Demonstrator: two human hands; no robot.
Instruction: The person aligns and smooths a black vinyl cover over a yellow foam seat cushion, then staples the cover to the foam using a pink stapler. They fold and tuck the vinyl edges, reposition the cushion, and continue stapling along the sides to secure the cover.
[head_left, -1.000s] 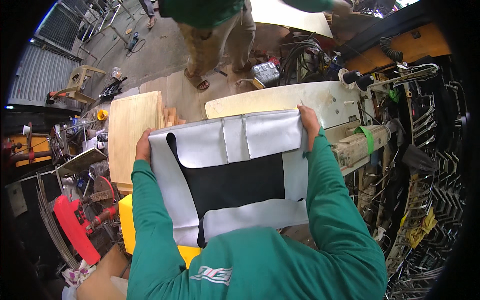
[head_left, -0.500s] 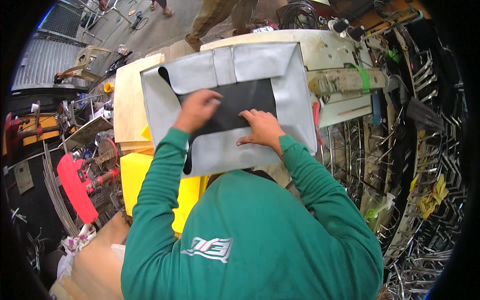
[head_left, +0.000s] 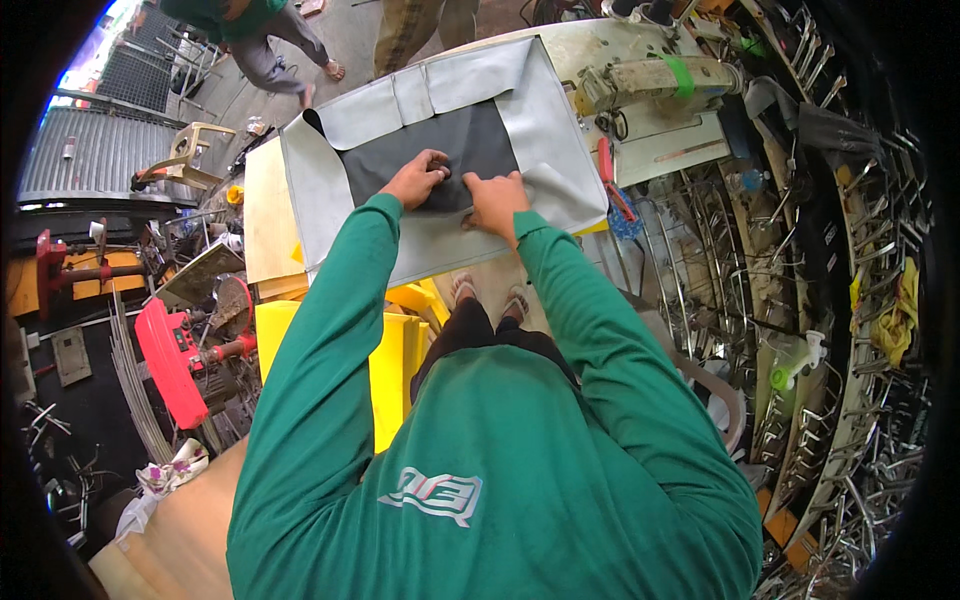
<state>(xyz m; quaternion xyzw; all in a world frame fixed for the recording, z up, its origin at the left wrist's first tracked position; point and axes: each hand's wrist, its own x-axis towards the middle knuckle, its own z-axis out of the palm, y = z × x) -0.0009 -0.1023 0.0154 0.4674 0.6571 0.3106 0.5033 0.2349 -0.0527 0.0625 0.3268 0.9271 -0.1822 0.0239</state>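
Note:
A grey sheet of leather-like material lies spread in front of me, its far and near edges folded in over a black panel. My left hand is over the black panel with its fingers curled in. Anything pinched in those fingers is too small to make out. Close beside it, my right hand lies across the near grey flap and the panel. Its thumb rests apart from the bent index finger, and the other fingertips are partly hidden. At the far left corner the sheet curls up, showing its dark underside.
A worn workbench lies beneath, with red-handled pliers beside the sheet. Yellow material hangs near my left arm, by a red machine. Many metal tools line the right side. Other people stand beyond.
My hands have come closer together, the left moving right and the right slightly left. The sheet sits a little higher and more tilted in view. Another person has appeared at the upper left.

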